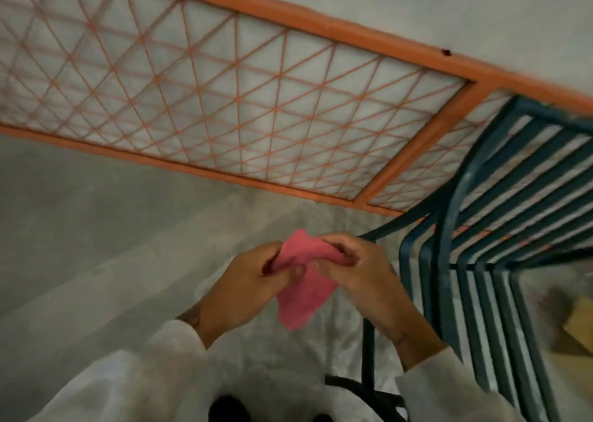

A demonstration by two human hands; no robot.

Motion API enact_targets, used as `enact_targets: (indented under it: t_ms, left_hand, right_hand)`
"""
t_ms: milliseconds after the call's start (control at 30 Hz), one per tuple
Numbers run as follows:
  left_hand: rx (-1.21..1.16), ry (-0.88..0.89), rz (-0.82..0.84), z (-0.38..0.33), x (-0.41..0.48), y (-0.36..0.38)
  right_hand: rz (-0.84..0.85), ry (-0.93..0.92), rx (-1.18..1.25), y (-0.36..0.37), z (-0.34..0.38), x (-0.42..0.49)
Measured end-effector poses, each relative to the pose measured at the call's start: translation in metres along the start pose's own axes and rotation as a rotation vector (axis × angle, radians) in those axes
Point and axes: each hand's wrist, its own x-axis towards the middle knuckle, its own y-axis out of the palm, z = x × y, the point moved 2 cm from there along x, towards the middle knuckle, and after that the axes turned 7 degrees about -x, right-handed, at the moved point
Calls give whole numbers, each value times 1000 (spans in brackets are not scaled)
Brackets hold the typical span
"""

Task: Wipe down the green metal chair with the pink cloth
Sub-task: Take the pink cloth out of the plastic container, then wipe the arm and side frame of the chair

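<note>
A pink cloth point(301, 290) hangs between both hands in the lower middle of the head view. My left hand point(247, 286) pinches its left edge, and my right hand point(362, 270) grips its top right part. The cloth droops down below the fingers. The green metal chair point(500, 229) with slatted back and seat stands at the right, just beyond my right hand. The cloth is apart from the chair. White sleeves cover both wrists.
An orange metal frame with wire mesh point(224, 100) runs across the wall behind. The floor is grey concrete point(80, 229). A brownish box-like object point(577, 322) lies at the right edge behind the chair. Dark chair legs point(369, 386) cross near the bottom.
</note>
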Motion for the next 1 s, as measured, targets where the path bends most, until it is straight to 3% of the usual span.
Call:
enact_targets:
  t_ms: [133, 367, 567, 733, 867, 1000]
  left_hand:
    - [23, 48, -35, -30, 3, 45]
    - [-70, -33, 120, -65, 15, 127]
    - [-1, -73, 29, -80, 18, 218]
    - [30, -151, -166, -79, 9, 288]
    - [-35, -306, -55, -76, 1, 333]
    - [-303, -519, 35, -78, -4, 359]
  right_hand:
    - [-189, 43, 59, -46, -4, -29]
    - [-266, 92, 352, -110, -41, -72]
    - [-508, 87, 481, -161, -93, -111]
    - [-315, 260, 455, -181, -150, -144]
    - [-130, 346, 410, -194, -181, -164]
    - [-158, 317, 281, -206, -200, -166]
